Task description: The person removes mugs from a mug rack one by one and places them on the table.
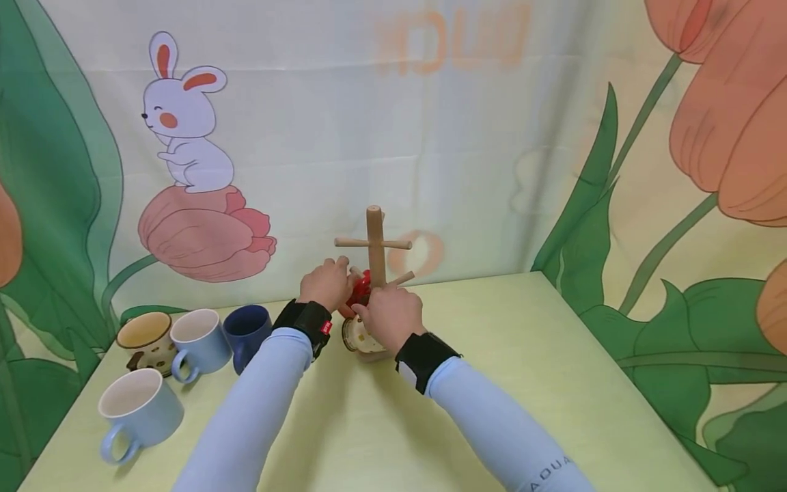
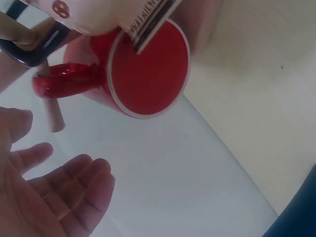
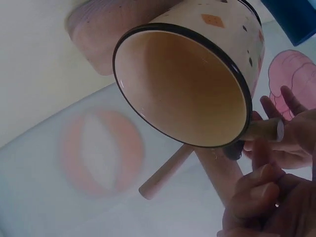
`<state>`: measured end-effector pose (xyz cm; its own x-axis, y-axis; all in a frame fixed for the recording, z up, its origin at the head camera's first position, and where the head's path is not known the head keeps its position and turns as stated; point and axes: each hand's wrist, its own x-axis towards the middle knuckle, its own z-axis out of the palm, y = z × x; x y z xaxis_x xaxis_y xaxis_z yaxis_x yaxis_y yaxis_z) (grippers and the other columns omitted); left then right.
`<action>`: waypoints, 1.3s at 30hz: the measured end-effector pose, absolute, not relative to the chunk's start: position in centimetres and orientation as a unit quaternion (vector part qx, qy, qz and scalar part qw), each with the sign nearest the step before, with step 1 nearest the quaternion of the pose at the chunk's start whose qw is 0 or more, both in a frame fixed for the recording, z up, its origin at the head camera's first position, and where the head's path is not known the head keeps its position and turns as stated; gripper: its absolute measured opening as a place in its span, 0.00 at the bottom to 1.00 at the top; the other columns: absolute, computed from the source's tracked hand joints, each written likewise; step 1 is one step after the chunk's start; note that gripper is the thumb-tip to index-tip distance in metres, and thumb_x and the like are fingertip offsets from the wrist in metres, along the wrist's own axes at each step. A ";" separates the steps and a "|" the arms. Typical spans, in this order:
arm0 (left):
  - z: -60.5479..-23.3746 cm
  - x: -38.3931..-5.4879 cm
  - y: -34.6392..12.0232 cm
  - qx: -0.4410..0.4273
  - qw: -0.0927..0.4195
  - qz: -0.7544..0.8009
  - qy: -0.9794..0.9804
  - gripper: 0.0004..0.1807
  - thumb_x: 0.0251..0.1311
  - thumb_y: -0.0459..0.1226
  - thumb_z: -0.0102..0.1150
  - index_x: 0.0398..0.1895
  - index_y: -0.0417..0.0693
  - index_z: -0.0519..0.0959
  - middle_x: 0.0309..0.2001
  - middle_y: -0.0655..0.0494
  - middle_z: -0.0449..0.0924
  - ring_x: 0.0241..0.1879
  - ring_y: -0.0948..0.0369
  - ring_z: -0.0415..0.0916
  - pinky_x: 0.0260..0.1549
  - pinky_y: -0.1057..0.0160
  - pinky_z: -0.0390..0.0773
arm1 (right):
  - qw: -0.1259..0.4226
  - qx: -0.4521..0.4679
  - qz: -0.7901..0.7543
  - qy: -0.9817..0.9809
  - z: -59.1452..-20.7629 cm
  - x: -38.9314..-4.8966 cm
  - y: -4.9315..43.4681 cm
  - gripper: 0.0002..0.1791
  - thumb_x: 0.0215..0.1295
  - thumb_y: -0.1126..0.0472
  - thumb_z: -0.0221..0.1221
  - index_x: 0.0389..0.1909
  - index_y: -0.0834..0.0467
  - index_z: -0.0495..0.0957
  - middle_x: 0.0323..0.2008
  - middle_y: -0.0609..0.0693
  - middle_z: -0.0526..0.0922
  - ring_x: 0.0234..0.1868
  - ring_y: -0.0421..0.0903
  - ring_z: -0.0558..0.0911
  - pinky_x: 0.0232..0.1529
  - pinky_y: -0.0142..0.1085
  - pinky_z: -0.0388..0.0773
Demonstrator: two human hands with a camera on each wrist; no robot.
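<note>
Pale yellow tabletop, white cloth backdrop, printed rabbit, coral tulips, big green leaves

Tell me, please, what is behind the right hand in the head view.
The wooden post shows above the right hand, part of the patterned mug left of it; the hand covers more of each.

The wooden rack stands upright on the tabletop. The red mug hangs tilted, handle round a peg; the cream mug, dark-rimmed and patterned, hangs tilted by its dark handle.
</note>
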<state>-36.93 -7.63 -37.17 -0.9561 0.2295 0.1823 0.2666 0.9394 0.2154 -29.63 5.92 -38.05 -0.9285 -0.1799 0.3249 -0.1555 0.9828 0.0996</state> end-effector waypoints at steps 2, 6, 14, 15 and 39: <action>-37.5 -37.6 -7.5 -0.131 0.065 -0.118 -0.982 0.25 0.74 0.47 0.50 0.66 0.43 0.70 0.46 0.37 0.78 0.42 0.42 0.81 0.42 0.42 0.81 | 0.155 0.077 -0.055 -0.983 -38.2 -29.7 5.4 0.29 0.68 0.35 0.54 0.27 0.56 0.84 0.18 0.50 0.73 0.15 0.45 0.75 0.13 0.37 0.71; -38.1 -38.5 -7.3 -0.152 0.061 -0.108 -0.981 0.25 0.74 0.45 0.50 0.69 0.46 0.68 0.46 0.37 0.77 0.39 0.43 0.81 0.39 0.43 0.82 | 0.136 0.073 -0.085 -0.984 -38.5 -29.7 4.8 0.25 0.71 0.39 0.54 0.35 0.56 0.86 0.24 0.51 0.77 0.21 0.47 0.78 0.16 0.39 0.75; -38.0 -38.4 -6.8 -0.163 0.073 -0.090 -0.980 0.16 0.74 0.42 0.52 0.58 0.47 0.78 0.37 0.41 0.81 0.35 0.45 0.81 0.34 0.45 0.83 | 0.151 0.071 -0.092 -0.982 -38.6 -29.6 4.4 0.23 0.71 0.41 0.55 0.34 0.56 0.87 0.22 0.50 0.77 0.20 0.45 0.79 0.16 0.38 0.75; -37.9 -38.3 -6.7 -0.162 0.074 -0.091 -0.980 0.15 0.74 0.41 0.52 0.57 0.47 0.78 0.36 0.42 0.81 0.35 0.46 0.81 0.33 0.46 0.83 | 0.154 0.071 -0.092 -0.981 -38.6 -29.6 4.4 0.23 0.71 0.41 0.55 0.34 0.56 0.87 0.22 0.50 0.77 0.20 0.45 0.79 0.16 0.38 0.75; -37.9 -37.2 -7.7 -0.114 0.058 -0.113 -0.985 0.15 0.73 0.42 0.53 0.54 0.44 0.81 0.40 0.43 0.85 0.37 0.48 0.82 0.40 0.48 0.83 | 0.147 0.076 -0.052 -0.985 -39.2 -30.1 6.8 0.11 0.68 0.48 0.61 0.37 0.49 0.88 0.23 0.50 0.76 0.24 0.47 0.80 0.18 0.39 0.75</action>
